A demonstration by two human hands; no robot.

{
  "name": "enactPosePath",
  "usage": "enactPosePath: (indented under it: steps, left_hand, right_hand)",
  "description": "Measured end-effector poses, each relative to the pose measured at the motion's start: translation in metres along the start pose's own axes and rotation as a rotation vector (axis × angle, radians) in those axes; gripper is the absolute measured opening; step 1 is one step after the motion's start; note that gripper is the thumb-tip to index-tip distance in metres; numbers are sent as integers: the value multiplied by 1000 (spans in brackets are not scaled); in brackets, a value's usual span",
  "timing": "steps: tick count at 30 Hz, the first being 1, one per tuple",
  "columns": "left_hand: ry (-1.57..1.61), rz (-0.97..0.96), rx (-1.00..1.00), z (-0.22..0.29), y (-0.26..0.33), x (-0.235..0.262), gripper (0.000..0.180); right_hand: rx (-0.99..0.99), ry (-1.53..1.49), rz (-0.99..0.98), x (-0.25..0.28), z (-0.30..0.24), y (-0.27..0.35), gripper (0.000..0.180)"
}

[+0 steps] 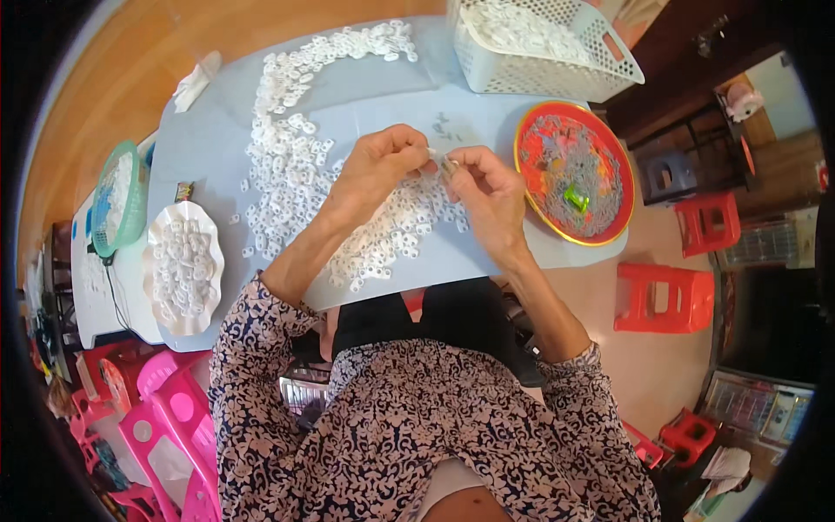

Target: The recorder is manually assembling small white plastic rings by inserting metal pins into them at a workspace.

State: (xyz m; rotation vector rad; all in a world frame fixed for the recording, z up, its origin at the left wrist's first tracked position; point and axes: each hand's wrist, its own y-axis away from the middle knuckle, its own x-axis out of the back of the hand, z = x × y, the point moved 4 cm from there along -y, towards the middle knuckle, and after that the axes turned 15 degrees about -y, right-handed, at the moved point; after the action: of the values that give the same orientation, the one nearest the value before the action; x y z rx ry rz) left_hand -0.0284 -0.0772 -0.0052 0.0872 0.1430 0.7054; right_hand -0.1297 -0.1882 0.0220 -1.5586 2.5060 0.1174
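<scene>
My left hand (376, 170) and my right hand (487, 187) meet above a pale blue table (209, 148). Between the fingertips of both hands sits a small white plastic piece with a metal part (445, 162); which hand grips which part is too small to tell. Under my hands lies a heap of small white plastic pieces (287, 165) that runs in a band toward the far edge. A red round tray (532, 130) with several small grey metal parts and a green item (575, 197) stands just right of my right hand.
A white lattice basket (487, 74) of white pieces stands at the far right. A white scalloped dish (158, 252) of pieces and a green basket (137, 204) are at left. Red stools (665, 298) stand right, pink stools (174, 418) lower left.
</scene>
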Motion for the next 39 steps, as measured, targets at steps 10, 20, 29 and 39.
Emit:
enactPosePath:
  steps: [10, 20, 29, 39]
  left_hand:
    - [42, 152, -38, -10, -8, 30, 14]
    - [-1104, 229, -578, 7, 15, 11, 8]
    - [-1112, 114, -594, 22, -30, 1, 6]
    - [-1415, -152, -598, 10, -74, -37, 16]
  right_hand:
    - [-21, -29, -92, -21, 3, -52, 13]
    - [150, -117, 119, 10, 15, -79, 14]
    - [278, -182, 227, 21, 5, -82, 13]
    - [323, -221, 244, 27, -2, -77, 14]
